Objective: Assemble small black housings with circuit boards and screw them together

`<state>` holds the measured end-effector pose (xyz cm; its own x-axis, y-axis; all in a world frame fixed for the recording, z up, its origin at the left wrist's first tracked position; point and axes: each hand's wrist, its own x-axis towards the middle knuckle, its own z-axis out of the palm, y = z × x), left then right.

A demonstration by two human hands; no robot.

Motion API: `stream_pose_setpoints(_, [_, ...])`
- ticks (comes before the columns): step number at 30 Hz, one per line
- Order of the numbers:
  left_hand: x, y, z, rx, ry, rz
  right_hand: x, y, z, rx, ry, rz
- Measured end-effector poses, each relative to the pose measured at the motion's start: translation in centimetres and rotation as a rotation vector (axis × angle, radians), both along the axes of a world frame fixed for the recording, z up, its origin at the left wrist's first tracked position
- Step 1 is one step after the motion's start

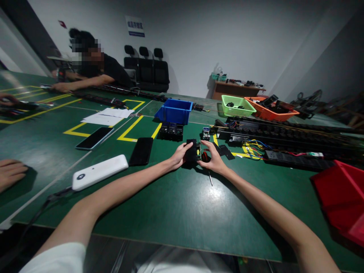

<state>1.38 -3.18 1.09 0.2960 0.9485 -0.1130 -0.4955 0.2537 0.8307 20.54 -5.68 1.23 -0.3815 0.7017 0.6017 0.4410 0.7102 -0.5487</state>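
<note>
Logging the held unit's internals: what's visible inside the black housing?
A bit of yellow shows in the black housing, on the side facing the right hand. Can't identify it. Anything deeper is hidden by the walls; the left hand covers part of the outside.

black case: innards indistinct | red bin: cropped right | co-worker's hand: cropped left

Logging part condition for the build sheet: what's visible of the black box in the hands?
The black box looks like plastic or coated metal, matte and blocky. Its right side seems open, showing yellow and pale inner parts. The left hand grips its left side; the right hand spans the open side, fingertips at the edge. It is over the green tabletop; whether it touches, I can't tell.
</note>
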Motion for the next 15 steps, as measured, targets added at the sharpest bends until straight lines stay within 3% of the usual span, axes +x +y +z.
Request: stream_pose_setpoints(15, [-0.3, 0.22, -0.29, 0.044, 0.029, -0.103, 0.16, 0.09, -0.32, -0.027, 0.11, -0.008])
